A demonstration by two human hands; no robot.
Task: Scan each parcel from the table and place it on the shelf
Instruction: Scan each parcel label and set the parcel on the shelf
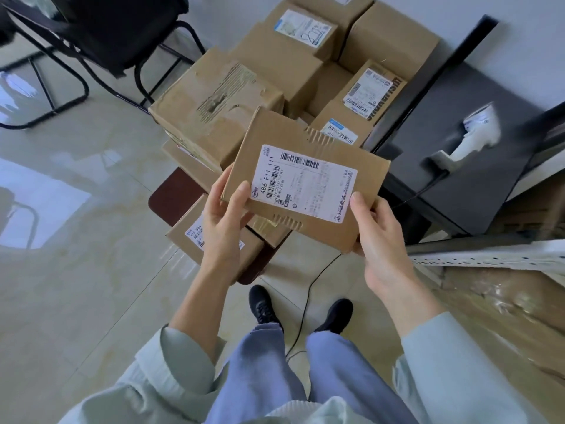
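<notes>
A flat cardboard parcel [305,179] with a white barcode label facing up is held in front of me. My left hand [224,221] grips its left edge, thumb on top. My right hand [379,237] grips its lower right corner, thumb on the top face. Beyond it, a pile of cardboard parcels [244,93] covers a dark brown table [165,194]. A white handheld scanner [477,133] lies on a dark grey surface [458,185] to the right, blurred, with a black cable running from it. A metal shelf rail [489,258] crosses the right side.
A black chair [101,35] stands at the upper left on the glossy tiled floor. The scanner cable [308,295] trails down between my shoes. Brown wrapped goods [504,304] sit low under the shelf rail at right.
</notes>
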